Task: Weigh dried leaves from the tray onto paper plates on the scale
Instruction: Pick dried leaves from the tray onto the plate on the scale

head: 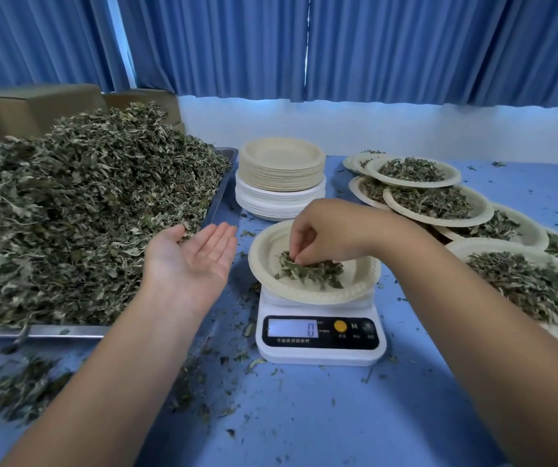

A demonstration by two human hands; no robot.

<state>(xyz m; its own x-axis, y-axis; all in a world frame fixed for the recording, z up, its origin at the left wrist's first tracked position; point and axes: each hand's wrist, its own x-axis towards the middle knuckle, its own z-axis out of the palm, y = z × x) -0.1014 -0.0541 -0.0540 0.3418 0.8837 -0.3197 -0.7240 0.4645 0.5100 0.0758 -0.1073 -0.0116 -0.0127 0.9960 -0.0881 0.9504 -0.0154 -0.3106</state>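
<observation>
A white digital scale stands at the table's centre, its display reading 0. On it rests a paper plate holding a small heap of dried leaves. My right hand hovers over the plate, fingertips pinched on some of those leaves. My left hand is held palm up and empty between the scale and the metal tray. The tray carries a large mound of dried leaves on the left.
A stack of unused paper plates stands behind the scale. Several filled plates overlap along the right side. Cardboard boxes sit behind the tray. Leaf crumbs litter the blue tabletop. Blue curtains hang behind.
</observation>
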